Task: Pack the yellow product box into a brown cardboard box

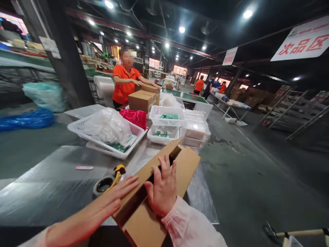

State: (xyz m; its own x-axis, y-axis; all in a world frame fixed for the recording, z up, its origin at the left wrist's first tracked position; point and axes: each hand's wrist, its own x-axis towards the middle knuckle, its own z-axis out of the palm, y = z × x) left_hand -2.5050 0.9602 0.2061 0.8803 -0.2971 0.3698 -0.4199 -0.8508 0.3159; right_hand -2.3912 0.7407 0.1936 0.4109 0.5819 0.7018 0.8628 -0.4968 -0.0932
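- Pressing flat on a cardboard box [156,192], both hands are open with fingers spread; neither grips anything.
- The left hand [117,199] lies palm down against the box's left flap, fingers pointing up and right.
- The right hand [162,190] rests on top of the box, fingertips at the edge of the dark gap between the flaps.
- The box sits tilted at the near edge of the table [51,192], directly under both hands.
- Just beyond the left hand lies a tape dispenser [108,181] with a yellow handle.
- Farther left of it lies a small pink item [84,167].
- Ahead of the hands stand white baskets [108,133], one holding clear bags, others holding green packs [168,116].
- Well beyond them, a person in an orange shirt [124,85] leans on stacked cartons [142,99].
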